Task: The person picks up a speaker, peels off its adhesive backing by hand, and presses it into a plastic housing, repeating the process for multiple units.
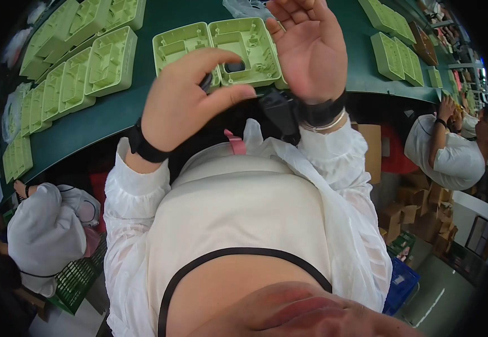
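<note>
My left hand (179, 104) is raised over the near edge of the green table (126, 106), fingers curled and thumb stretched toward my right wrist. A small dark piece (205, 83) shows between its thumb and forefinger; whether it is gripped is unclear. My right hand (311, 48) is held up with the palm open and fingers spread, holding nothing. A black device (280, 115) hangs from the black band (322, 112) on that wrist, close to my left thumb. Two pale green moulded plastic trays (244, 48) lie side by side behind both hands.
Several more green trays (81, 73) are stacked at the table's left, with others at the far right (392, 53). One person in white (47, 224) bends at lower left, another (446, 149) stands at right. Cardboard boxes (418, 213), a blue crate (401, 281) and a green crate (78, 278) sit on the floor.
</note>
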A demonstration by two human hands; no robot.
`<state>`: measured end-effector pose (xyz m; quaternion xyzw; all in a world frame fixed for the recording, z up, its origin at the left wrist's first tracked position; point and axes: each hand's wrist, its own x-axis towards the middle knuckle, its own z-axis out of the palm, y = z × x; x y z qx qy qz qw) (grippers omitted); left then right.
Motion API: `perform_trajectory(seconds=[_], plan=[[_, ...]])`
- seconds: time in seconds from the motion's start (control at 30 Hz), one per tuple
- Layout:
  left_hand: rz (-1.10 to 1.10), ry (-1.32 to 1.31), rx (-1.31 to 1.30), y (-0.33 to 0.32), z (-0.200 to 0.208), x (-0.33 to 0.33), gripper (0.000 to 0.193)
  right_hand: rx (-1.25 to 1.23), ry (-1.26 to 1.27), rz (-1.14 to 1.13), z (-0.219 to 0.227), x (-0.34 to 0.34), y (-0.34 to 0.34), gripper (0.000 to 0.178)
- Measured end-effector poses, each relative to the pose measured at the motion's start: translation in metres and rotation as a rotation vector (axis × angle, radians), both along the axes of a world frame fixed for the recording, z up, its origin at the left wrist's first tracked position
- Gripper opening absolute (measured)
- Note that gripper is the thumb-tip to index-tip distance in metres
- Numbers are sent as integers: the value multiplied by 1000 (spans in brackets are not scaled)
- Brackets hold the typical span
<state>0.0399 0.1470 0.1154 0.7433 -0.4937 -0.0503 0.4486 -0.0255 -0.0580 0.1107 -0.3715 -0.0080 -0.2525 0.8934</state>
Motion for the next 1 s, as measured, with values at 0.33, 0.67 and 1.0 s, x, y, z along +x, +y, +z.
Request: perform_trajectory(seconds=[0.33, 0.67, 1.0], plan=[[48, -188, -73, 0, 5, -47, 31, -161, -43, -537, -19, 32, 40, 23], [-136, -322, -68, -4, -9, -28, 21, -929, -137, -983, 7, 30, 53, 27], [-146, 11, -229, -9, -26, -30, 17, -2025, -187, -988, -4, 40, 36, 43]])
